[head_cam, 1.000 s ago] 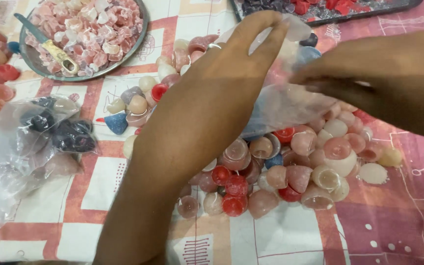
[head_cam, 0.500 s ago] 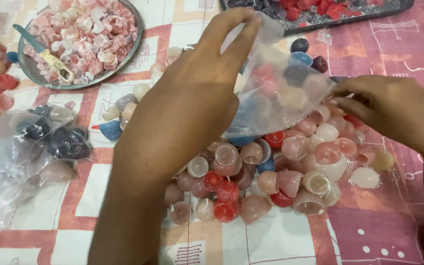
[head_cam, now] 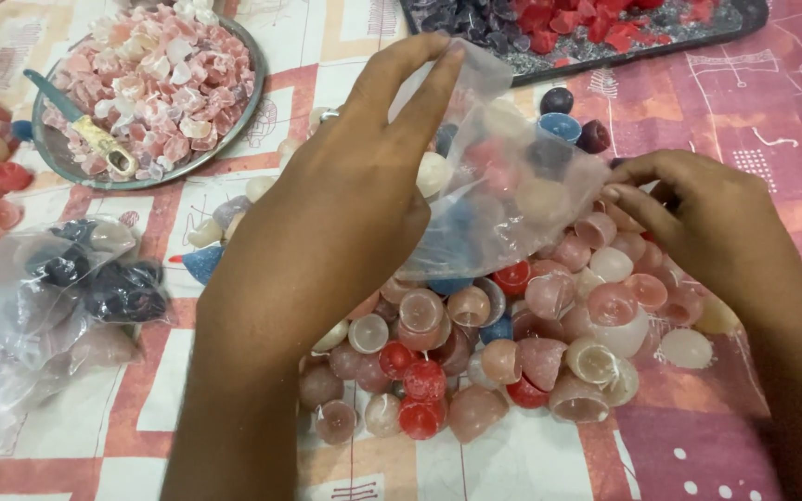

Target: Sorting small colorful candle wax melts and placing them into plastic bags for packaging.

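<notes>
The left hand (head_cam: 355, 204) is pinching the top edge of a clear bag (head_cam: 503, 199) with its fingers closed on the thin plastic. It is holding the bag up above the bench (head_cam: 754, 121). The bag is already holding some little wax cups, blue, red and cream.

The right hand (head_cam: 698, 223) is resting on the pile of cups (head_cam: 512, 343) just beside the bag's open side. Its fingers are curling down (I cannot tell if they are gripping a cup or just touching the pile). The pile is lying under and in front of the bag, with pink, red and white cups all mixed up.

Far to the left a second bag (head_cam: 39, 315) is lying flat with dark cups in it. A round plate (head_cam: 53, 153) of pink bits is sitting at the top left with a small tool (head_cam: 81, 125) on it. A dark tray (head_cam: 726, 23) is at the top.

What could go wrong? The plastic looks thin and slippery, so the bag may be slipping from the pinch and spilling its cups. The bag's mouth is sagging too, so a cup could be missing it and rolling away across the bench.
</notes>
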